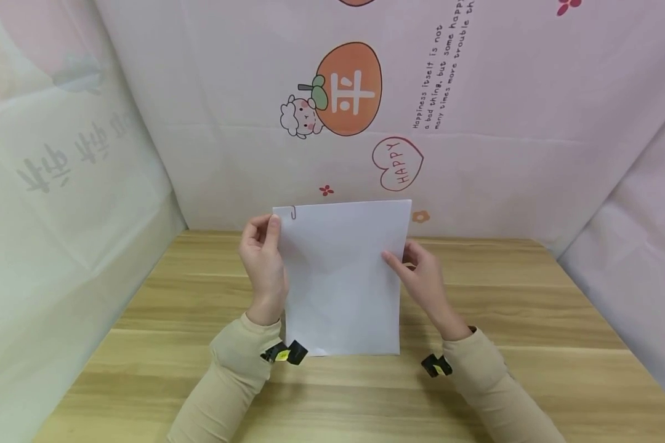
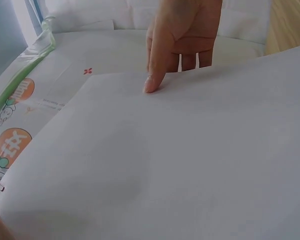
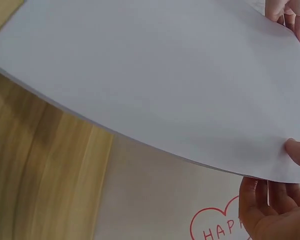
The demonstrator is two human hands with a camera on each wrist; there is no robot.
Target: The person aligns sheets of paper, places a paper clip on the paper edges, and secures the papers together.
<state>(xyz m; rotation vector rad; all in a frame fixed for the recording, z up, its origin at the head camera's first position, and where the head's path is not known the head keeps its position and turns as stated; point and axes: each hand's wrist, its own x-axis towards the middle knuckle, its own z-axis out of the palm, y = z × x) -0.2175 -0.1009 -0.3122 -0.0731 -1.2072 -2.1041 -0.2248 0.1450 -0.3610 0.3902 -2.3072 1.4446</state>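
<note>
A thin stack of white paper [image 1: 340,283] stands raised over the table, its lower edge toward me. Near its upper left corner sits a reddish paper clip [image 1: 294,213]. My left hand [image 1: 265,264] pinches that corner beside the clip, thumb in front and fingers behind. The right hand [image 1: 423,274] grips the right edge about a third of the way down, its thumb flat on the front. In the right wrist view, the paper [image 3: 140,75] bows slightly, and the right hand's fingers [image 3: 277,197] curl behind it.
Beneath lies a wood-grain table [image 1: 504,295]. A pale printed cloth [image 1: 227,92] with cartoon fruit and lettering rises behind it, and pale cloth walls [image 1: 88,184] flank both sides. Each wrist carries a small black camera [image 1: 285,352] on a beige sleeve.
</note>
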